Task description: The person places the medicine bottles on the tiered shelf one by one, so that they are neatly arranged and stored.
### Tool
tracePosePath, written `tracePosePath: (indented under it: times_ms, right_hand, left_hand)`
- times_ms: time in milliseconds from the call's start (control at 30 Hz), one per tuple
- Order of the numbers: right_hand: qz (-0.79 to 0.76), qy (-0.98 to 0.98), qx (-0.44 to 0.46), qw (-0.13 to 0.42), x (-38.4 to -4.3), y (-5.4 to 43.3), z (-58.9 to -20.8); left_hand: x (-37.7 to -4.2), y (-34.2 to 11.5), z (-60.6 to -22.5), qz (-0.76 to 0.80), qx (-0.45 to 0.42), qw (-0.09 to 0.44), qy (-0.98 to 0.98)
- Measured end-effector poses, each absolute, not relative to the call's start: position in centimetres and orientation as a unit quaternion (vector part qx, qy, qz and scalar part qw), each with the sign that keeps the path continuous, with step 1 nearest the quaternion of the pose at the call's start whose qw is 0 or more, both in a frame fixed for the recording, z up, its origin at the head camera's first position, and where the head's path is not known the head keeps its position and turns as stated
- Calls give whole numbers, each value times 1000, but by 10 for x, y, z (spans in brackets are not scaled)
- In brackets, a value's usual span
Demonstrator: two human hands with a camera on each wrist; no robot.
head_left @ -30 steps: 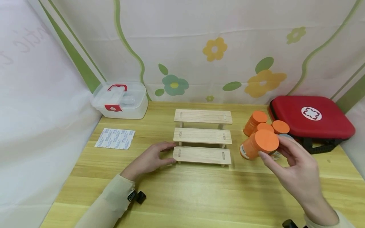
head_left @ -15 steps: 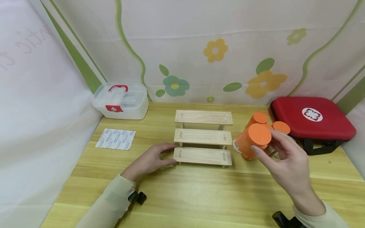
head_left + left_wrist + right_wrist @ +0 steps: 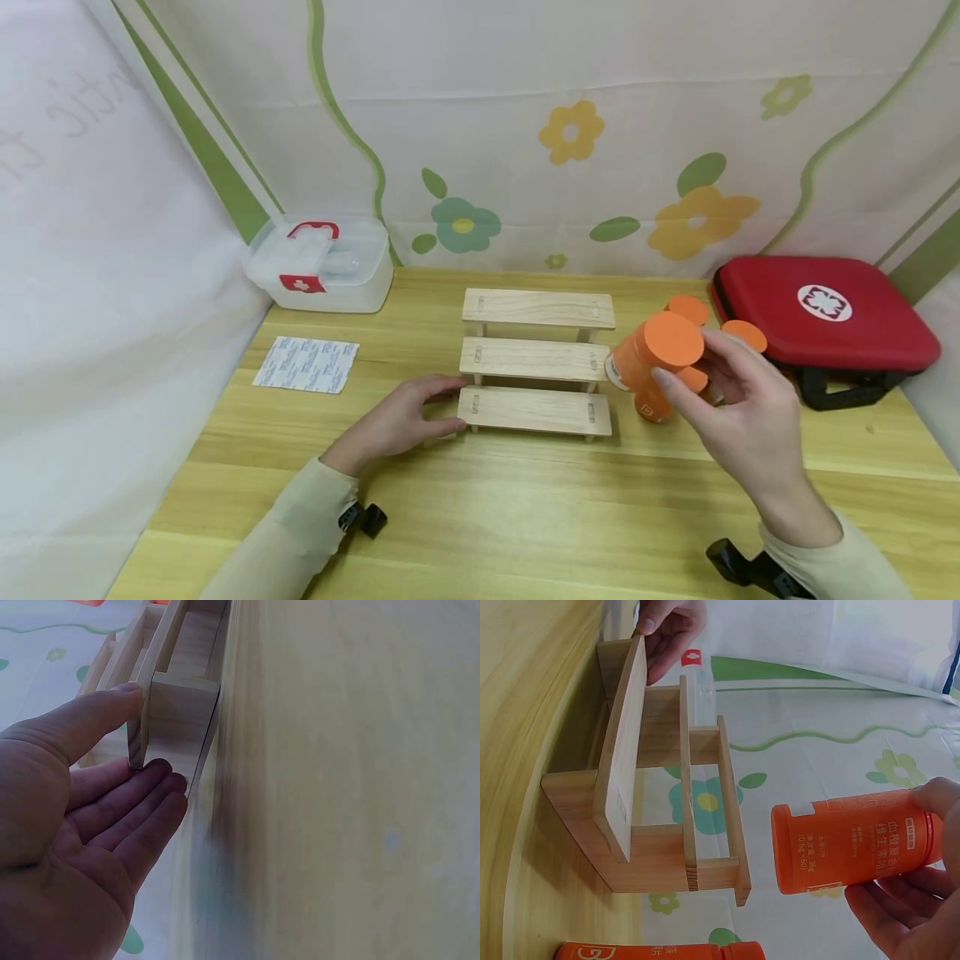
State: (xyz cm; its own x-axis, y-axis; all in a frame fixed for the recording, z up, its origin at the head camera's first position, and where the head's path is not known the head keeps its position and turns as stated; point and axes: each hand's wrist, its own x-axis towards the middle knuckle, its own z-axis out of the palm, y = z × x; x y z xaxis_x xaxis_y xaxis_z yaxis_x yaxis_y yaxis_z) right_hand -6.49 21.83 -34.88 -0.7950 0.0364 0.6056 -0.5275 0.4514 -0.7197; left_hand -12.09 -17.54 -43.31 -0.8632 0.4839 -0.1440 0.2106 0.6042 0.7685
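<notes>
A three-tier wooden step rack (image 3: 536, 358) stands mid-table. At its left end my left hand (image 3: 401, 421) holds the lowest board; in the left wrist view the thumb (image 3: 105, 712) lies against the board edge with the fingers around its end. My right hand (image 3: 750, 425) grips an orange pill bottle (image 3: 633, 358) near its cap, thumb on one side and fingers on the other. The bottle is tilted and raised beside the rack's right end; the right wrist view shows it apart from the boards. Several more orange-capped bottles (image 3: 686, 310) stand behind and below it, partly hidden.
A red first-aid case (image 3: 825, 312) with a black handle lies at the back right. At the back left sits a translucent first-aid box (image 3: 322, 267), with a printed white sheet (image 3: 306, 364) in front of it. A patterned cloth backs the table.
My right hand has carried the orange pill bottle leftward and slightly up, away from the other bottles and closer to the rack. The left hand has stayed at the rack's left end.
</notes>
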Motion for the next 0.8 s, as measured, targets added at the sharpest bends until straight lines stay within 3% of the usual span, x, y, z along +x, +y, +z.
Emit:
tracePosePath:
  times_ms: [233, 800]
  right_hand:
    - [562, -744, 214, 290, -77, 216, -356]
    - [542, -766, 204, 280, -90, 201, -346]
  left_hand:
    - [-121, -174, -433, 402, 196, 172, 878]
    - [-120, -174, -432, 386, 209, 165, 884]
